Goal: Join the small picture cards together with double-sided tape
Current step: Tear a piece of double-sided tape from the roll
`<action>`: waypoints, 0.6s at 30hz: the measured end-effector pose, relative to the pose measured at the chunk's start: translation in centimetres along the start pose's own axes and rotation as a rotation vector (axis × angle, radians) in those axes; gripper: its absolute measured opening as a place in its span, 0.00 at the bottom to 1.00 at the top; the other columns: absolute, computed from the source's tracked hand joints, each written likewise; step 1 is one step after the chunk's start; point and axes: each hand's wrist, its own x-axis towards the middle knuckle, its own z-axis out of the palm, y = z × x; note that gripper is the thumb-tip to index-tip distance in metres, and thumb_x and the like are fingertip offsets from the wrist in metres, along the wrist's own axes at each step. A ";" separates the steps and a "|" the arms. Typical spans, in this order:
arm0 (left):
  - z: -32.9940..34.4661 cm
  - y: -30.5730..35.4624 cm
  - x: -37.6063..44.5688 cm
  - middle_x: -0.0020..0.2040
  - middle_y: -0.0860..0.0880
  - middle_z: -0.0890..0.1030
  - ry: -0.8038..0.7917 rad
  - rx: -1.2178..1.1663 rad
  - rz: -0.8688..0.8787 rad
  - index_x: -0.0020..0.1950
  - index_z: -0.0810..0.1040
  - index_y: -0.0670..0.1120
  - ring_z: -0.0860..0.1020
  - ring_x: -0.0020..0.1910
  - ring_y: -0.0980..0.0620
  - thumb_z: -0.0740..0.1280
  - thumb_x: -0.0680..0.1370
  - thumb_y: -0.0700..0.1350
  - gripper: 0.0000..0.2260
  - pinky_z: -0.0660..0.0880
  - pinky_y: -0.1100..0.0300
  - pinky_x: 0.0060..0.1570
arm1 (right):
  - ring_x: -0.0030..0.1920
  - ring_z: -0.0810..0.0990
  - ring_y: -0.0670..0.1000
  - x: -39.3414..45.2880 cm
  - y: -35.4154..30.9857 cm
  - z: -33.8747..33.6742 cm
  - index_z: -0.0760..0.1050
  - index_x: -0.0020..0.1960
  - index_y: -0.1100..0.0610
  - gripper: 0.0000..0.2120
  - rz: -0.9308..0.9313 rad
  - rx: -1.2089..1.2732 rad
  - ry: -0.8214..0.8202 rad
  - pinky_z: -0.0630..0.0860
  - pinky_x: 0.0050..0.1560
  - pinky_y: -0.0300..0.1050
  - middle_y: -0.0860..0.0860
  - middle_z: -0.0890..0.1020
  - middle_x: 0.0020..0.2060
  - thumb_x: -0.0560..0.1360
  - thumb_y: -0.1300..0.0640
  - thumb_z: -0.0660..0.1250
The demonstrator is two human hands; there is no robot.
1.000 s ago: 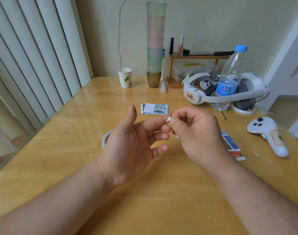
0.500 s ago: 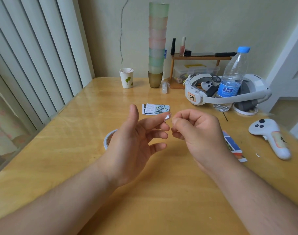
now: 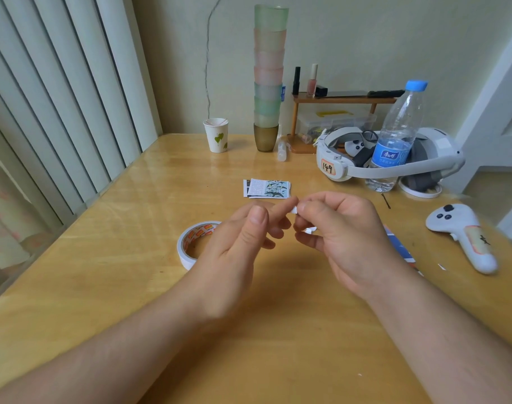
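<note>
A small stack of picture cards [image 3: 267, 188] lies on the wooden table [image 3: 132, 228] beyond my hands. More cards [image 3: 400, 249] with blue stripes lie under my right wrist, mostly hidden. A roll of double-sided tape [image 3: 190, 243] lies flat beside my left hand [image 3: 243, 249], partly covered by it. Both hands meet above the table centre. My right hand [image 3: 345, 237] pinches a small white piece of tape [image 3: 294, 210] at its fingertips, and my left forefinger touches the same piece. Another white scrap [image 3: 310, 229] shows lower between my right fingers.
A tall stack of coloured cups [image 3: 268, 77], a paper cup [image 3: 217, 135], a small wooden shelf [image 3: 336, 100], a VR headset [image 3: 394, 158] and a water bottle [image 3: 394, 138] stand at the back. A white controller [image 3: 464, 237] lies at the right. Vertical blinds [image 3: 59, 97] line the left.
My left hand has turned inward and curled its fingers toward the right hand's fingertips. More of the tape roll shows at the left. The hands have closed together on the white tape piece.
</note>
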 end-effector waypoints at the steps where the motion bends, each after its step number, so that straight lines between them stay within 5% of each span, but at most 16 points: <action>1: 0.0 0.0 0.0 0.56 0.54 0.79 0.001 -0.004 -0.005 0.72 0.80 0.57 0.78 0.59 0.47 0.51 0.80 0.74 0.33 0.77 0.51 0.56 | 0.40 0.80 0.49 0.0 0.0 0.0 0.84 0.35 0.53 0.14 -0.002 -0.001 -0.003 0.80 0.47 0.49 0.51 0.80 0.32 0.78 0.63 0.69; 10: -0.2 0.6 -0.2 0.56 0.53 0.79 -0.063 -0.041 -0.037 0.74 0.78 0.52 0.77 0.59 0.48 0.49 0.83 0.65 0.30 0.76 0.51 0.59 | 0.38 0.80 0.48 0.0 0.3 0.1 0.81 0.35 0.51 0.16 -0.011 -0.025 -0.019 0.78 0.45 0.49 0.49 0.79 0.32 0.79 0.63 0.67; 18: 0.4 1.1 0.3 0.53 0.48 0.78 -0.097 -0.516 -0.293 0.69 0.82 0.52 0.76 0.53 0.50 0.50 0.80 0.67 0.31 0.75 0.51 0.54 | 0.37 0.75 0.50 0.0 0.4 0.6 0.79 0.43 0.57 0.09 0.050 0.131 -0.003 0.73 0.45 0.50 0.50 0.75 0.30 0.81 0.63 0.64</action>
